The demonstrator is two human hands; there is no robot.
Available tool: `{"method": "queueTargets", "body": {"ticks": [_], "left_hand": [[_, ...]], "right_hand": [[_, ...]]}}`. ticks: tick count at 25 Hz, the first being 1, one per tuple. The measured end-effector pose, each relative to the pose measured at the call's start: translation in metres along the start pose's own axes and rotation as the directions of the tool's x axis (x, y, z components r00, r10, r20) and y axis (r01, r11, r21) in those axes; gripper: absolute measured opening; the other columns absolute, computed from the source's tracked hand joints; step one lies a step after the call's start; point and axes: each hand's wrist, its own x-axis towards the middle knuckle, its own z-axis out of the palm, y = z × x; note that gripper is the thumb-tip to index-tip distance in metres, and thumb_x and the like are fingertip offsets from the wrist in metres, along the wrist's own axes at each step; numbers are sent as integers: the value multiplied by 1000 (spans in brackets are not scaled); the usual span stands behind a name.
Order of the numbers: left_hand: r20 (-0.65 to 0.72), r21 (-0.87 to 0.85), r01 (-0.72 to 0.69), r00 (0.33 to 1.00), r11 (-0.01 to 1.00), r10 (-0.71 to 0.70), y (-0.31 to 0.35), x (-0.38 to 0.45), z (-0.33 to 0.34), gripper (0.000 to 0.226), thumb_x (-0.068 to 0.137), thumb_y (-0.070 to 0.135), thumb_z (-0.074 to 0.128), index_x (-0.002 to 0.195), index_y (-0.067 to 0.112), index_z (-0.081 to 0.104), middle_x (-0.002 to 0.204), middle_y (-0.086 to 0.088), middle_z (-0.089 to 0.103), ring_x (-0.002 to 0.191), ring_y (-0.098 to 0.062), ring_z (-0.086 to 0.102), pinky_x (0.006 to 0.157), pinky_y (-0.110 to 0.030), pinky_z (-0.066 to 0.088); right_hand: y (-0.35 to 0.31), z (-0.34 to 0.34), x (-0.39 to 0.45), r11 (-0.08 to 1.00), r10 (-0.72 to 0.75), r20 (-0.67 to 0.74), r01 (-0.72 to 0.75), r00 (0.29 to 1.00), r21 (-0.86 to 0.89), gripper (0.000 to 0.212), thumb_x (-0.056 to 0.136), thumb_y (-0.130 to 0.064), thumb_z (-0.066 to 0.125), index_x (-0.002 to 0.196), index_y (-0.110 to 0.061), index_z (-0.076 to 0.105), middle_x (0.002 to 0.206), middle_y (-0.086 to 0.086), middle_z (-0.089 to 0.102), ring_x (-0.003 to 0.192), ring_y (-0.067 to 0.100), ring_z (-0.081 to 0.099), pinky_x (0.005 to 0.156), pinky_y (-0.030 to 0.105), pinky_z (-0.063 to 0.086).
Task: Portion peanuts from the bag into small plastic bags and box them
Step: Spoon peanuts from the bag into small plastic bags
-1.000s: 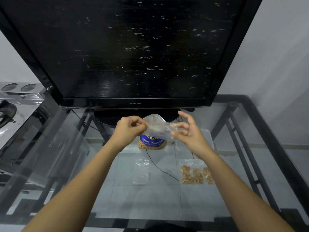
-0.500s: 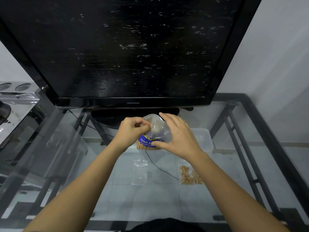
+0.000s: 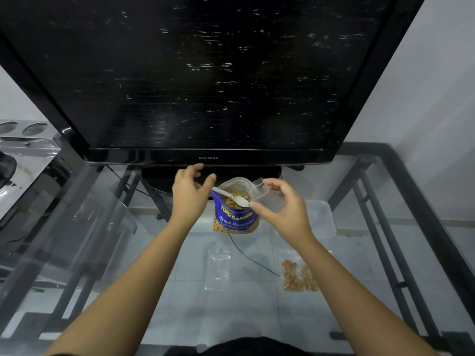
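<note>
One peanut bag (image 3: 235, 214), two small bags (image 3: 218, 265)

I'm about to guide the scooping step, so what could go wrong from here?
1. The peanut bag stands upright with neither hand gripping it; pulling the spoon could tip it.
2. The right hand pinches the small clear bag only at its mouth, so peanuts may miss the opening.
3. The left hand seems barely on the spoon handle.
</note>
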Motion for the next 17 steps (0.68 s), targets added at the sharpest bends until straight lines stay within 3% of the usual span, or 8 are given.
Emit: {"method": "queueTargets", "body": {"ticks": [2,4,7,10,11,13,15,17], "left_hand": [[28,46,160,986,986,-162,-11,13,5,49,85,36,63,124,8,54,113,-9,57,95,-15,57,78,-21,41],[106,57,217,969,975,-222,-17,18,15,40,86,32,63,115,5,60,95,-5,61,89,-16,58,71,-21,41],[79,-9,159,984,987,-158,-18,19,26,24,87,24,63,100,5,68,80,-3,61,74,-14,59,59,-18,42],[160,-122,115,983,986,-95,-13,19,29,22,86,26,64,101,11,69,78,1,66,79,-12,65,72,-24,52],[198,-124,54,980,991,-29,-10,19,28,21,86,27,64,100,13,70,79,3,67,79,-9,65,74,-22,53],[223,-50,-218,949,975,224,-3,21,20,19,86,26,63,98,14,72,80,6,66,75,-1,62,70,-10,49],[248,33,-490,848,871,468,-1,28,10,22,86,29,61,94,12,73,79,3,64,71,-4,59,64,-11,46],[336,140,-654,738,744,585,-3,35,4,33,88,37,53,90,10,72,75,-2,65,67,-11,59,59,-18,45]], "right_hand": [[10,2,3,986,123,-28,-119,992,119,47,71,-31,78,112,-30,53,107,-16,58,103,1,54,80,6,44],[20,6,7,960,213,-38,-202,976,191,47,72,-30,77,112,-28,52,107,-11,60,100,6,56,75,6,46],[35,11,12,951,252,19,-252,967,177,46,71,-34,77,111,-30,53,108,-6,64,99,9,60,76,15,50],[43,16,17,946,277,79,-286,958,149,45,73,-34,76,111,-26,55,107,-5,66,99,11,63,80,22,51],[45,18,18,944,284,91,-295,955,149,45,73,-34,76,112,-24,56,106,-5,66,99,11,63,79,22,52],[48,18,18,942,287,96,-299,953,150,44,74,-35,75,112,-23,57,105,-7,67,98,10,63,78,21,52],[50,16,17,941,284,99,-297,954,164,40,74,-33,75,109,-26,57,102,-10,66,97,8,63,78,21,51],[51,14,18,942,277,107,-292,955,165,36,74,-31,76,105,-32,57,102,-12,66,97,8,63,79,22,52]]}}
